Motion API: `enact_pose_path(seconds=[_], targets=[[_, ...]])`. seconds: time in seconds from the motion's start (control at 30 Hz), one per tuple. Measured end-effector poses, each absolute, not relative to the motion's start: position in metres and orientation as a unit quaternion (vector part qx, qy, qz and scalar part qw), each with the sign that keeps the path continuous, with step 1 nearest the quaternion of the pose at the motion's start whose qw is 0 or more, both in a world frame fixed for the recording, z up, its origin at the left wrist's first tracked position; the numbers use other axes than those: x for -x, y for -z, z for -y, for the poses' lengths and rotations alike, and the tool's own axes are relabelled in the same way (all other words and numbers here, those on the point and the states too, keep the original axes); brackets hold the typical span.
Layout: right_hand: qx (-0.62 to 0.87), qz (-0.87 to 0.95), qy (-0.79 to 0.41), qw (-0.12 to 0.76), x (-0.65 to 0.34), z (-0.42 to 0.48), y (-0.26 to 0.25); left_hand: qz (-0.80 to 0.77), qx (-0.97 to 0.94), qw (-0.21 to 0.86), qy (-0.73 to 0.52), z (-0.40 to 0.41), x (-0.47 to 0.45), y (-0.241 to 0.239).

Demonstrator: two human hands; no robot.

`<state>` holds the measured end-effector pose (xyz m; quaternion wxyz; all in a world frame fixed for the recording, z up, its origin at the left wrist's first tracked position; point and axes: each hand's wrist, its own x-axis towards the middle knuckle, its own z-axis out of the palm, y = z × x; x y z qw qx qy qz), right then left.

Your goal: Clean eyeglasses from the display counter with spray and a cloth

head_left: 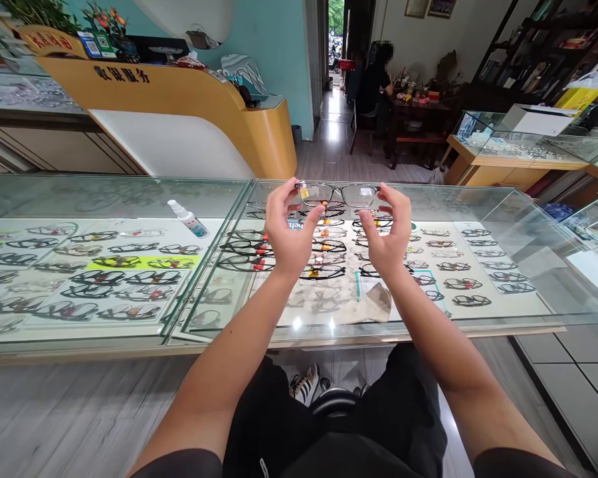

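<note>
A pair of eyeglasses [339, 194] with a dark, thin frame is held up above the glass display counter [219, 292]. My left hand [292, 229] grips its left end, fingers curled and thumb raised. At the opposite end, my right hand [389, 229] has its fingers closed on the frame. A yellow tag or sticker shows on the left lens, and a pale mark on the right one. Below my hands, a beige cloth [371, 305] lies crumpled on the counter. Several rows of eyeglasses, some with red or yellow tags, lie beneath and around my hands.
A white spray bottle [188, 219] lies tilted on the counter to the left. More frames [462, 283] fill the display on the right. Beyond stands a wooden reception desk [179, 93]. A person [376, 83] sits at a dark table farther back.
</note>
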<state>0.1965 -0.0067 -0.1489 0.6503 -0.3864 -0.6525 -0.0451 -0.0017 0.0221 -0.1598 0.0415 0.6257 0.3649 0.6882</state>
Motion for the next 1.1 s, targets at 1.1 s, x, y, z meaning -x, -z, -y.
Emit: enact_pose_path(seconds=[1.1], targets=[[0.381, 0.54, -0.219, 0.718, -0.195, 0.01, 0.138, -0.305, -0.614, -0.005, -0.728, -0.008, -0.003, 0.155]])
